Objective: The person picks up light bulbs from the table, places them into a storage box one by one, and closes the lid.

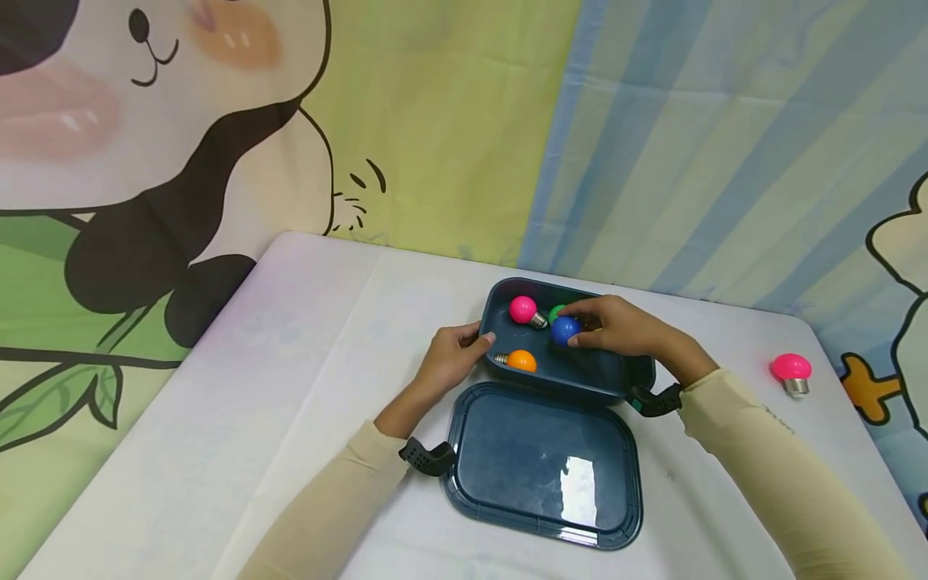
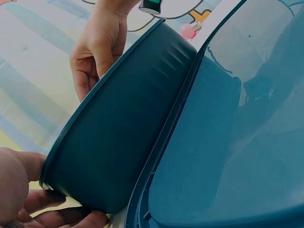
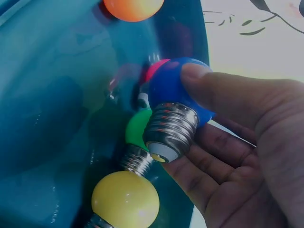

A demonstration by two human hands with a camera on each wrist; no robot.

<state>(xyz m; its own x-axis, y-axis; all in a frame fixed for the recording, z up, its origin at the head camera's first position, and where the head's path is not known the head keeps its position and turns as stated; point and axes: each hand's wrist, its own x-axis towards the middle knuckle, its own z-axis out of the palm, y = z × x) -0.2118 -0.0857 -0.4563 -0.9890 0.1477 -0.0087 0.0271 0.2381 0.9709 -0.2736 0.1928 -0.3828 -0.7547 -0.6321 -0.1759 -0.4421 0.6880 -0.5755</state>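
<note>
My right hand (image 1: 615, 324) pinches a blue light bulb (image 1: 565, 330) between thumb and fingers, over the dark blue plastic box (image 1: 580, 372). In the right wrist view the bulb's silver screw base (image 3: 172, 127) points down toward the camera. My left hand (image 1: 451, 356) grips the box's left end, thumb over the rim and fingers against the outer wall (image 2: 118, 109). Inside the box lie a pink bulb (image 1: 523, 309), an orange bulb (image 1: 521, 361), a green bulb (image 3: 137, 130) partly behind the blue one, and a yellow bulb (image 3: 125, 199) that my right hand hides in the head view.
A dark blue lid (image 1: 540, 459) lies flat on the white table (image 1: 304, 387), right in front of the box. Another pink bulb (image 1: 791, 367) sits on the table at the far right. Printed cloth (image 1: 449, 121) hangs behind the table's back edge.
</note>
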